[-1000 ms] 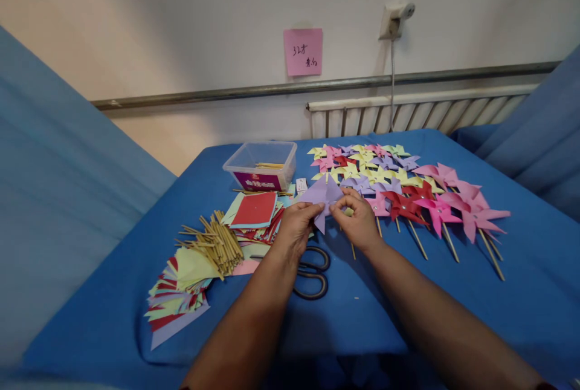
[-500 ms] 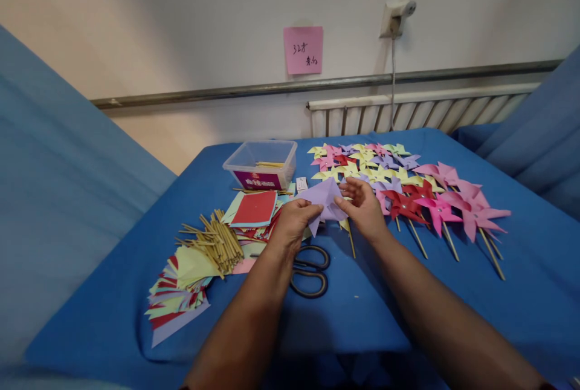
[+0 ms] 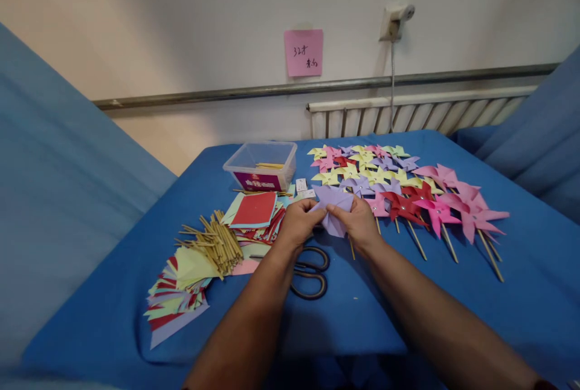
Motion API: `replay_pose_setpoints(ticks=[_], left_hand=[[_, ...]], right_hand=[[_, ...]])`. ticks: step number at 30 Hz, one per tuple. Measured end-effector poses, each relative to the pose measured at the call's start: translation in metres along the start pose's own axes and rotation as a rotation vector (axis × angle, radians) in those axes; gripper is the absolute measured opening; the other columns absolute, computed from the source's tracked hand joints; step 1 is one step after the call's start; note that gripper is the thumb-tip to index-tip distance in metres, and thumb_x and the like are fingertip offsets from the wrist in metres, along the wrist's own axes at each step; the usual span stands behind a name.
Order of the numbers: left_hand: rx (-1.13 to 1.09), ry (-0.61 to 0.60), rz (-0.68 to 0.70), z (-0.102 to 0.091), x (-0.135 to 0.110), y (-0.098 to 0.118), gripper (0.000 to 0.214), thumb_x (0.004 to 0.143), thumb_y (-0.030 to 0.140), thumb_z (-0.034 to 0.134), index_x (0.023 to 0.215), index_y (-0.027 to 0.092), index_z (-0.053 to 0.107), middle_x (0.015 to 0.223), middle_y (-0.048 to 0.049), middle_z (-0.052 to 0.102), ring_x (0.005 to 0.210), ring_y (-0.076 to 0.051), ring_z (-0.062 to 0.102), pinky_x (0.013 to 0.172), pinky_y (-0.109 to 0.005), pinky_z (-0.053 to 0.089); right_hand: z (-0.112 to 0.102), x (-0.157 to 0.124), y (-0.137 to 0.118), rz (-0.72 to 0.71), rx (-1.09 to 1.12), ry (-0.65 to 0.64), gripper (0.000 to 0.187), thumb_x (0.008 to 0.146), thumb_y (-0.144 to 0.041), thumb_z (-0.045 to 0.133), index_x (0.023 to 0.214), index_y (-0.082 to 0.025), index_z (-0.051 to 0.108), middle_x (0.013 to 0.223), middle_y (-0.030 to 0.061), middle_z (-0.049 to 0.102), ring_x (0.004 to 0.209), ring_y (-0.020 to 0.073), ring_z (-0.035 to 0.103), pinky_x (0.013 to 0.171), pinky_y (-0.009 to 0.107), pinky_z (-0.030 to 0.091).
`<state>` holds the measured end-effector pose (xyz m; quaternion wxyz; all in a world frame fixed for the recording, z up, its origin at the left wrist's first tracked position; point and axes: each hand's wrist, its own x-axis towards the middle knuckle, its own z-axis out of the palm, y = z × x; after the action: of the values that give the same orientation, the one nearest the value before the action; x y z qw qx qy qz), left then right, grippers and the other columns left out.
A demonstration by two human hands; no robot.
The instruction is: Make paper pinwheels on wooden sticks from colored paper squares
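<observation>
A lilac paper pinwheel (image 3: 334,199), its corners folded toward the middle, is held up over the table between both hands. My left hand (image 3: 299,221) pinches it from the left, thumb near the centre. From the right, my right hand (image 3: 360,224) grips it, thumb pressed on the folded points. Whether a pin or stick is in it is hidden. Below the left wrist lie scissors (image 3: 312,272) with black handles, their blades partly covered by the forearm. Finished pinwheels on sticks (image 3: 435,211) lie to the right of my hands.
Left of my hands are a paper stack topped by a red square (image 3: 254,208), a bundle of thin sticks (image 3: 215,245) and fanned coloured paper (image 3: 179,296). Behind stand a clear plastic tub (image 3: 260,166) and a small white box (image 3: 301,184). Blue curtains hang both sides.
My right hand's fingers have closed in on the lilac paper, and its thumb has moved to the centre. More paper points are now folded inward. Both hands are slightly lower.
</observation>
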<state>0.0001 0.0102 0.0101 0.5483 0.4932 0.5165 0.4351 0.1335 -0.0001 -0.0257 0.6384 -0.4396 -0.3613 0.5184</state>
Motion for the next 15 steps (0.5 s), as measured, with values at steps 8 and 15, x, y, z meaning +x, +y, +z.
replay_pose_setpoints(ticks=[8,15], left_hand=[[-0.516,-0.003,-0.117,0.024,-0.01,-0.005,0.042,0.055,0.027,0.084,0.094,0.016,0.073,0.089,-0.0059,0.074,0.074,-0.017,0.066,0.072,-0.029,0.051],[-0.595,0.003,-0.095,0.027,-0.012,-0.002,0.041,0.054,0.024,0.086,0.094,0.017,0.075,0.088,-0.006,0.075,0.081,-0.02,0.069,0.079,-0.031,0.052]], right_hand=[[0.013,-0.006,0.0,-0.027,0.347,0.095,0.042,0.066,-0.029,0.082,0.104,-0.018,0.069,0.094,0.0059,0.077,0.084,0.0232,0.072,0.081,0.039,0.057],[0.014,-0.009,0.0,-0.036,0.358,0.087,0.041,0.067,-0.028,0.081,0.105,-0.017,0.068,0.094,0.0061,0.077,0.083,0.0232,0.073,0.082,0.04,0.057]])
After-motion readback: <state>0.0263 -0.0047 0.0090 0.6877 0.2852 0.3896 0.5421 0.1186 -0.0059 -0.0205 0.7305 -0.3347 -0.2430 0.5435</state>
